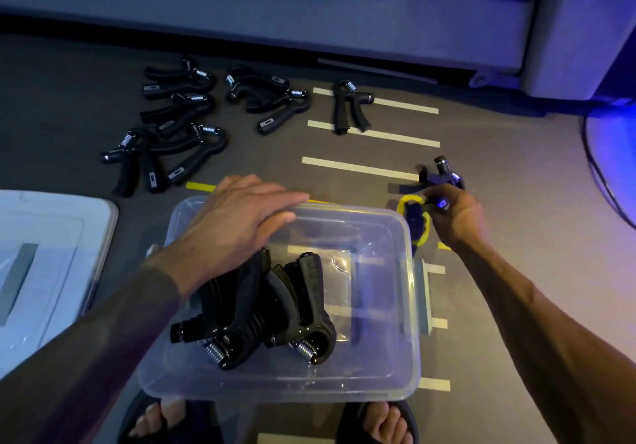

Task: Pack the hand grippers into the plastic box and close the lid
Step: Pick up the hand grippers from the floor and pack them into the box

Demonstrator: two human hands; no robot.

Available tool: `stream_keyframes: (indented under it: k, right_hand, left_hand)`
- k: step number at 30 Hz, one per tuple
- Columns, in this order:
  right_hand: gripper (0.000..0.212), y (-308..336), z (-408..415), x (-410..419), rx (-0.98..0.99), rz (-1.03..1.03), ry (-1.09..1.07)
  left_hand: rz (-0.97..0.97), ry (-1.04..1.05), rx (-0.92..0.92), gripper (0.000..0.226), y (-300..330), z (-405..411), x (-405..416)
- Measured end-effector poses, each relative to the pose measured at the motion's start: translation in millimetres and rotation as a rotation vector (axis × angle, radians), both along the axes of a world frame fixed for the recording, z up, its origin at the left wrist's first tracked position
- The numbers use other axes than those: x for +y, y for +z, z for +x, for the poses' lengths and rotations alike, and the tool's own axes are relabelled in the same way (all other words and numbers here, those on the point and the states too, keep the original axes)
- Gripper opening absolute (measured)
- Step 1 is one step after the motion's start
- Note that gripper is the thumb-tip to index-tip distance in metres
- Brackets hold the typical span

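The clear plastic box [378,306] is steadied at its far rim by the left hand [237,218], laid flat with fingers open, while several hand grippers [261,316] lie inside it. Just right of the box, one hand gripper [440,178] is clasped by the right hand [456,219]. More loose grippers [179,127] lie beyond the box, and its lid [51,254] rests to its left.

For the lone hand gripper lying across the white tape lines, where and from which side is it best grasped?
Take the lone hand gripper by its two handles, from above and the near side. It lies flat with both handles splayed toward the person and the spring end pointing away, and clear floor around it leaves fingers room to close both handles together.
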State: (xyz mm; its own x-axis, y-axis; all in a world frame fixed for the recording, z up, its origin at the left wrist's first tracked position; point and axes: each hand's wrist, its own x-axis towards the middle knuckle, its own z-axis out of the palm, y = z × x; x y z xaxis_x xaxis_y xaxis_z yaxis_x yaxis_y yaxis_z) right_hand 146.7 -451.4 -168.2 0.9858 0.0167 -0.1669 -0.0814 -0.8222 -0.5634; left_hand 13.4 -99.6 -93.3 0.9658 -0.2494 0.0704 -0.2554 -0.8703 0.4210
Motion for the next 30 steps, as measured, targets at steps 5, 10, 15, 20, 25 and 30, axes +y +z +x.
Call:
stream_keyframes:
  k: [5, 10, 15, 20, 25, 30]
  right_hand:
    - [0.022, 51, -13, 37, -0.136, 0.234, 0.094]
    - [0.017, 117, -52, 84, -0.288, 0.319, 0.373]
    - [0.022, 154, -110, 127, -0.348, 0.298, 0.669]
    - [0.017, 155, -140, 150, -0.577, 0.214, 0.892]
    - [0.032, 164, -138, 144, -0.320, 0.379, 0.669]
    - [0.036, 161, -124, 148, 0.584, 0.767, 0.139]
  left_hand:
    - [-0.106, 0.051, -0.032, 0.041, 16, -18, 0]
    - [-0.501, 0.300, 0.009, 0.028, 41, -32, -9]
    - [-1.053, 0.421, 0.290, 0.023, 76, -41, -22]
    - [-1.087, 0.469, 0.297, 0.021, 78, -58, -16]
    - [-1.218, 0.480, 0.325, 0.027, 65, -70, 1]
    - [-1.270, 0.384, 0.283, 0.036, 62, -74, 6]
